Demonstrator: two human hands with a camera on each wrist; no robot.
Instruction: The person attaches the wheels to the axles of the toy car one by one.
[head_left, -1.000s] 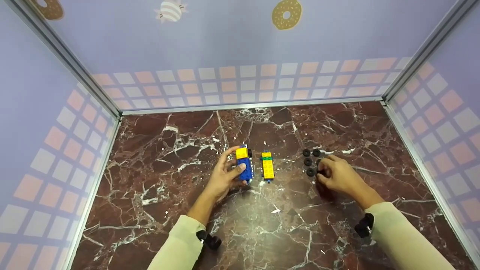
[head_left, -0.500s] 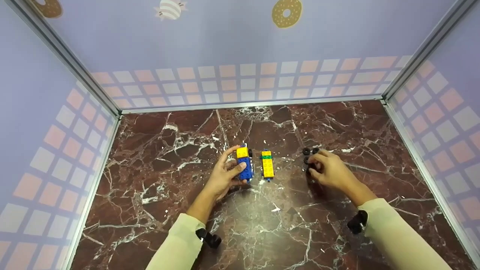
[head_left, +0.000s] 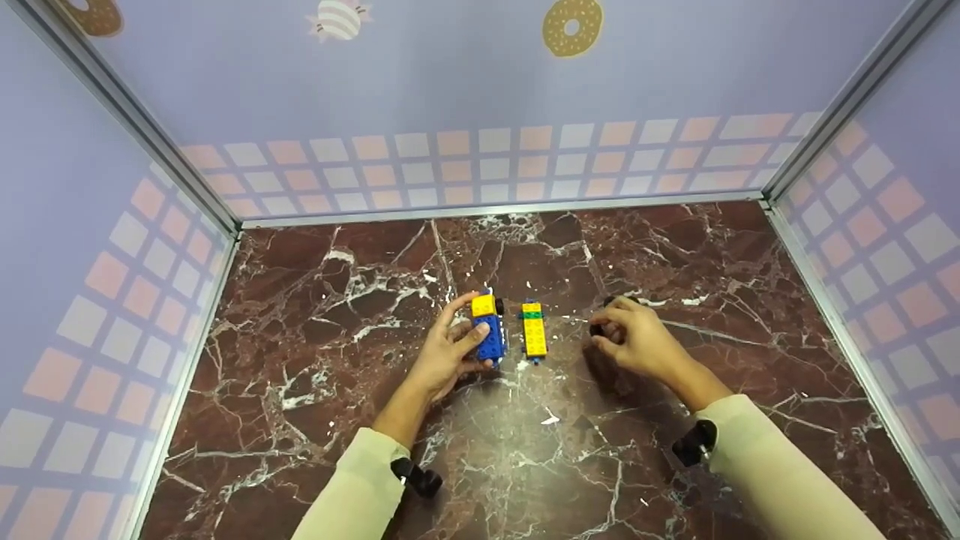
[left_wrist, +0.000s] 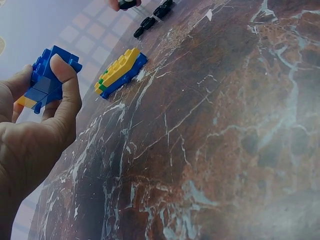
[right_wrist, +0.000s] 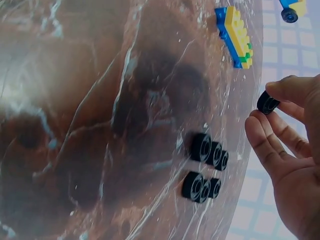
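Observation:
My left hand (head_left: 442,356) grips a toy brick car (head_left: 491,348) with a blue body and a yellow block at its far end. One black wheel (head_left: 500,306) sits on the car's right side. Thumb and fingers press on the blue bricks in the left wrist view, the car (left_wrist: 45,82) raised off the table. Between thumb and fingertips, my right hand (head_left: 637,337) pinches a loose black wheel (right_wrist: 268,102) above the table. To the right of the held car lies a second toy car (head_left: 534,335), yellow and green on a blue base, with no wheels visible.
Several black wheels (right_wrist: 201,147) lie in two rows on the marbled brown table (head_left: 480,465), mostly hidden by the right hand in the head view. Patterned lilac panels (head_left: 450,82) enclose the table at the back and both sides.
My right hand has picked up a black wheel from the group and moved left with it toward the cars. The left hand keeps its hold on the blue and yellow car, nearly still.

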